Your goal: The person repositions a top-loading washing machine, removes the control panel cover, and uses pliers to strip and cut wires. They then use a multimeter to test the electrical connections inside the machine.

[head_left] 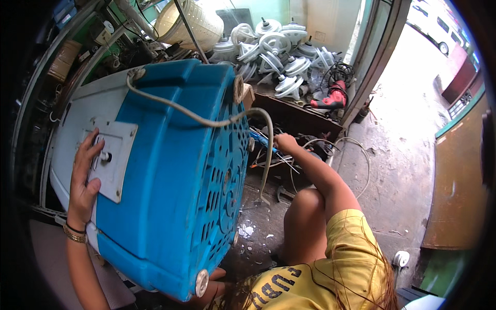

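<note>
A blue and white washing machine (155, 170) lies tipped, its vented base facing right and a grey cord draped over it. My left hand (85, 181) rests on the white plate (116, 183) on its side, fingers apart beside a small knob. My right hand (284, 143) reaches into a low compartment (279, 108) of jumbled tools beside the machine's base, fingers closed on something I cannot make out, next to a blue tool (261, 139) and thin metal rods.
White wheel-shaped parts (274, 44) are piled behind, near a red power drill (330, 101) and a perforated tub (191, 28). Cables loop onto the concrete floor (392, 170) at right, near debris and a white round part (401, 258). A doorway opens onto a parked white vehicle (431, 28).
</note>
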{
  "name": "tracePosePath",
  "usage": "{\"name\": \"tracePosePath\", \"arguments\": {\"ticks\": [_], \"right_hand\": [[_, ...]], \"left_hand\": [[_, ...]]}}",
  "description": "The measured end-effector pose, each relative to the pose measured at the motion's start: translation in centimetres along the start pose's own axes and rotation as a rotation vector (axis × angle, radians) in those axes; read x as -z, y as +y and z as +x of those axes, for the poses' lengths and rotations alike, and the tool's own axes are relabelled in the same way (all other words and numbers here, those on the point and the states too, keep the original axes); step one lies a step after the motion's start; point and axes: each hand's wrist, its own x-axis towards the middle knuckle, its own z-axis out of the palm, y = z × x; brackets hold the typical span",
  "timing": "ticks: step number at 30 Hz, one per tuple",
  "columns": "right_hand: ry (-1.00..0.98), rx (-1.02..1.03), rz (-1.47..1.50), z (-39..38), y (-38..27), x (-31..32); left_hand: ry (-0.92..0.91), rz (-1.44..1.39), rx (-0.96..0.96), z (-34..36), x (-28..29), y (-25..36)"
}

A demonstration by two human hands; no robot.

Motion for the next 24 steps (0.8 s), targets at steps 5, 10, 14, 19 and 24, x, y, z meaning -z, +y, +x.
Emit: {"name": "tracePosePath", "arguments": {"ticks": [5,10,14,19,24], "right_hand": [[0.055,0.143,-0.328,0.7,-1.7,-4.8],[0.09,0.077,-0.24,1.0,-0.7,-5.5],[0.389,0.049,-0.069,3.2,-1.2,0.1],[0.512,0.068,-0.426,6.3,1.1,1.5],[0.131,0.267,-0.293,9.5,-2.1,-7.2]], "left_hand": [[-0.008,0.009,0.042,-1.4,0.4,-0.1],[-0.025,-0.016,0.041,-0.1,-0.3,-0.5],[-0.022,-0.012,0.063,-1.4,0.0,-1.3],[-0.017,-0.03,0.074,-1.4,0.1,-0.4],[-0.027,-0.117,0.067,-0.4,-0.3,0.5]]}}
